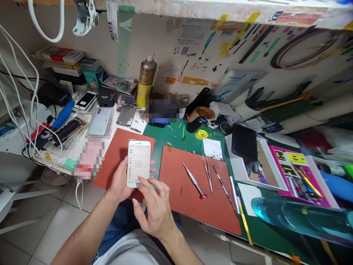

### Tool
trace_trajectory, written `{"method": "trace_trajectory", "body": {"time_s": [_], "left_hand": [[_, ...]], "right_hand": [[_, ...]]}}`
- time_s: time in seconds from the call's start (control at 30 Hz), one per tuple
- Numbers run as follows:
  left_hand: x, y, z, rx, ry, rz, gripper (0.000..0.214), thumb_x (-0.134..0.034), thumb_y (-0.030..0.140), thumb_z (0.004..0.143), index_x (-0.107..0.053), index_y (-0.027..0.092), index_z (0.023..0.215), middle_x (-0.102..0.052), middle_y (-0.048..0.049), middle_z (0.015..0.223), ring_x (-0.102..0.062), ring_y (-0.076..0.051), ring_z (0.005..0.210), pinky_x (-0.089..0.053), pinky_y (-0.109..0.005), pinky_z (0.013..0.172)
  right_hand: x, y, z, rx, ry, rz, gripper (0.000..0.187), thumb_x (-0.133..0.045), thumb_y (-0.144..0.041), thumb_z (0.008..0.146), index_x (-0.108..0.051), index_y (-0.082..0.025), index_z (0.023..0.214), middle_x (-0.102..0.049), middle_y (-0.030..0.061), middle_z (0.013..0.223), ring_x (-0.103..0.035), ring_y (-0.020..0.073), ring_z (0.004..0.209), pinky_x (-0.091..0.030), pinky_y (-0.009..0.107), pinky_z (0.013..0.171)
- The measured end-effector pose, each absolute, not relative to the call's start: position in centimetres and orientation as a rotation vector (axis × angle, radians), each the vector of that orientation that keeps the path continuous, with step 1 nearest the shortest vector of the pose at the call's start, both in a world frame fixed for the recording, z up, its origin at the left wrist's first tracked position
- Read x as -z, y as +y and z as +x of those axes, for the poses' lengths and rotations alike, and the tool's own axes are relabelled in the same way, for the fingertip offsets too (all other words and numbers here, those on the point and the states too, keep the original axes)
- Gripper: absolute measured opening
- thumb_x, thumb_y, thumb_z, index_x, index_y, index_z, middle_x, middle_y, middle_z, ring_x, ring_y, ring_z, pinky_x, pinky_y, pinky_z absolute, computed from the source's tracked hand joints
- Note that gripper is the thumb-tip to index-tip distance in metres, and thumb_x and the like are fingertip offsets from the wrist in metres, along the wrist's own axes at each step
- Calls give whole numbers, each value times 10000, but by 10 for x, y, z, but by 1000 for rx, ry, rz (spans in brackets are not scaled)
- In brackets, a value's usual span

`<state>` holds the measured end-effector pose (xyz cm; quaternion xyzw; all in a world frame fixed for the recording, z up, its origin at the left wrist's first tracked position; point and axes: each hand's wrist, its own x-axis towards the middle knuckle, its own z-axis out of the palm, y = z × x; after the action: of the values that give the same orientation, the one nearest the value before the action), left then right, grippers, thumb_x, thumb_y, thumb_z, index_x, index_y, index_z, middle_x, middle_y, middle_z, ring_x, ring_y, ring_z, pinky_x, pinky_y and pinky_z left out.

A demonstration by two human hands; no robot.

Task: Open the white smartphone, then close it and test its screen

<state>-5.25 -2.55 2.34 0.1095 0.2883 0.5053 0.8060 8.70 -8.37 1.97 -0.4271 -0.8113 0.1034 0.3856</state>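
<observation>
A white smartphone with its screen lit, showing a settings-like list, rests upright in my left hand. The fingers of that hand wrap behind the phone, and their tips show past its right edge. My right hand holds nothing. Its index fingertip is at the lower part of the screen, near the home button; the thumb stands apart and the other fingers are loosely bent. Under the phone lies a reddish-brown mat. On a second mat to the right lie a screwdriver, tweezers and a thin metal pick.
At the left are an opened phone, a bagged phone and hanging white cables. A spray can stands at the back. On the right are a white box, a pink tray and a blue bottle.
</observation>
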Motion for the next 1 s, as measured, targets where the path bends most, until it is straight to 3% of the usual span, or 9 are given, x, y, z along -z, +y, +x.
{"method": "trace_trajectory", "body": {"time_s": [1.0], "left_hand": [[-21, -28, -54, -1095, 575, 210, 583, -408, 486, 1031, -532, 131, 1476, -683, -186, 1324, -679, -353, 1178, -478, -494, 1052]], "right_hand": [[-20, -81, 79, -190, -1975, -1163, 350, -581, -336, 953, -550, -150, 1248, -639, 150, 1355, -519, 330, 1196, -403, 501, 988]]}}
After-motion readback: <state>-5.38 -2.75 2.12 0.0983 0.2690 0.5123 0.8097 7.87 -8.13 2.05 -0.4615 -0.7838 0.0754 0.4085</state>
